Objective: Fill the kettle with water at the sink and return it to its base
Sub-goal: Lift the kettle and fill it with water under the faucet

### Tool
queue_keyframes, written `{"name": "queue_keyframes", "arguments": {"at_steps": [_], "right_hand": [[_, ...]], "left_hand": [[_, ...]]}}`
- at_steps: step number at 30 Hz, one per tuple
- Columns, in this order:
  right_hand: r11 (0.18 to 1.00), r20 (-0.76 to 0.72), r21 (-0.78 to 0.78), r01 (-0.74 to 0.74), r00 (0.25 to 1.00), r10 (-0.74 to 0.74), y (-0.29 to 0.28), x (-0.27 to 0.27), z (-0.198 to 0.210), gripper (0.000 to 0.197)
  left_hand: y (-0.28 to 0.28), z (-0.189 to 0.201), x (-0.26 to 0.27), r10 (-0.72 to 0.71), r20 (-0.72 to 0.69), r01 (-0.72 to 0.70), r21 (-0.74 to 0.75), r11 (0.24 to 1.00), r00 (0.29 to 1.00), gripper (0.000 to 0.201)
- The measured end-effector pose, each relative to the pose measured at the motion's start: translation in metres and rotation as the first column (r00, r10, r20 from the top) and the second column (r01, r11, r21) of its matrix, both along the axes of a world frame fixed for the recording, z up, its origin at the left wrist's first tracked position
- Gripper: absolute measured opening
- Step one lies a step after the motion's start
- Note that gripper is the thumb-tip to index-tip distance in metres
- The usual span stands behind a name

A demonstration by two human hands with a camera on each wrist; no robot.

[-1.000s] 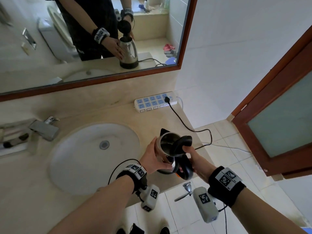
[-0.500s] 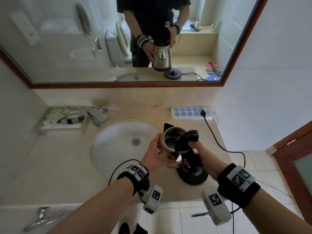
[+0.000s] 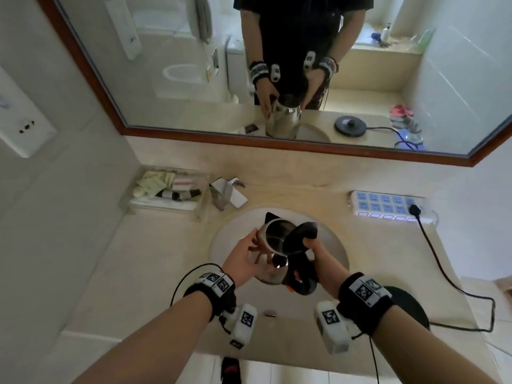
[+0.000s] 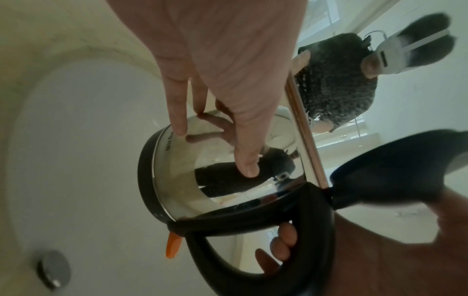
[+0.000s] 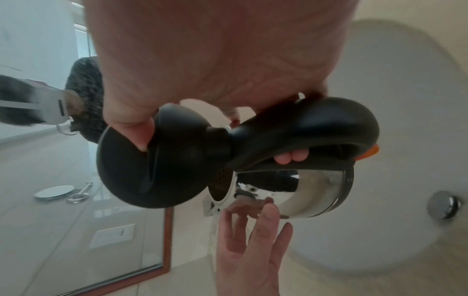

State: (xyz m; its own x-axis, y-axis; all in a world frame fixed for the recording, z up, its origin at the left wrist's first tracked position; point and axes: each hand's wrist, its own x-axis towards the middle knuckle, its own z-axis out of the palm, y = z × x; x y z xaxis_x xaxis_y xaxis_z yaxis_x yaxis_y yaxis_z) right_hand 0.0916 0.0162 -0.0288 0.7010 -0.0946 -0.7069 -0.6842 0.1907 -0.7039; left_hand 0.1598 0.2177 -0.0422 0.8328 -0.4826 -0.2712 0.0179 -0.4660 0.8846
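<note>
Held over the round white sink [image 3: 329,245], the shiny steel kettle [image 3: 273,254] with its black lid hinged open has the right hand [image 3: 318,254] wrapped around its curved plastic handle and the left hand's [image 3: 243,256] straight fingers [image 4: 247,158] touching its mirrored side.

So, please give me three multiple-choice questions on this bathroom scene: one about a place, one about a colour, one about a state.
1. Where is the shiny steel kettle with the black handle?
A. on its round black base
B. held above the white oval sink
C. on the floor

2. What colour is the kettle's small switch tab?
A. orange
B. green
C. white

3. How is the kettle's black lid?
A. shut
B. taken off
C. open

Key:
1 B, the white basin lies beneath it while the base stands bare on the counter.
2 A, the left wrist view shows it orange.
3 C, the steel inside shows from the head view.
</note>
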Motion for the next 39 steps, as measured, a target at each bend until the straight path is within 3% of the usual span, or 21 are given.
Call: {"name": "queue_keyframes", "arguments": {"at_steps": [2,5,7,12,18,22,26,29,39], "right_hand": [[1.000,-0.039,-0.023,-0.006,0.999,0.005,0.012,0.016,-0.012,0.095],[0.998,-0.092,-0.056,0.028,0.995,-0.034,0.027,0.035,-0.024,0.090],[0.997,-0.123,-0.060,0.052,0.991,-0.059,0.033,0.045,-0.032,0.088],[0.992,-0.151,-0.115,0.053,0.986,-0.070,0.041,0.065,-0.053,0.084],[0.990,-0.179,-0.139,-0.002,0.983,-0.024,0.048,0.088,-0.060,0.097],[0.989,-0.202,-0.146,-0.013,0.979,-0.017,0.051,0.103,-0.065,0.094],[0.987,-0.197,-0.154,-0.048,0.980,0.017,0.052,0.117,-0.068,0.089],[0.981,-0.208,-0.181,-0.076,0.977,0.038,0.050,0.123,-0.073,0.083],[0.971,-0.213,-0.191,-0.146,0.972,0.104,0.051,0.137,-0.081,0.058]], "left_hand": [[0.015,-0.015,0.021,-0.020,-0.019,0.020,0.019,1.000,1.000,0.073],[0.033,-0.034,0.055,0.020,-0.086,-0.014,0.069,0.997,0.996,0.049],[0.040,-0.042,0.079,0.055,-0.041,-0.050,0.107,0.993,0.998,0.032],[0.040,-0.022,0.136,0.174,0.122,-0.176,0.006,0.984,0.977,0.008],[0.024,-0.011,0.210,0.147,0.313,-0.169,0.042,0.985,0.938,0.010],[0.015,-0.015,0.255,-0.118,0.405,-0.014,0.308,0.951,0.907,0.023],[0.005,-0.026,0.286,-0.279,0.317,0.120,0.441,0.890,0.907,0.029],[-0.003,-0.032,0.297,-0.328,0.239,0.195,0.448,0.872,0.914,0.030],[-0.007,-0.052,0.302,-0.315,0.303,0.182,0.394,0.901,0.900,0.020]]}}
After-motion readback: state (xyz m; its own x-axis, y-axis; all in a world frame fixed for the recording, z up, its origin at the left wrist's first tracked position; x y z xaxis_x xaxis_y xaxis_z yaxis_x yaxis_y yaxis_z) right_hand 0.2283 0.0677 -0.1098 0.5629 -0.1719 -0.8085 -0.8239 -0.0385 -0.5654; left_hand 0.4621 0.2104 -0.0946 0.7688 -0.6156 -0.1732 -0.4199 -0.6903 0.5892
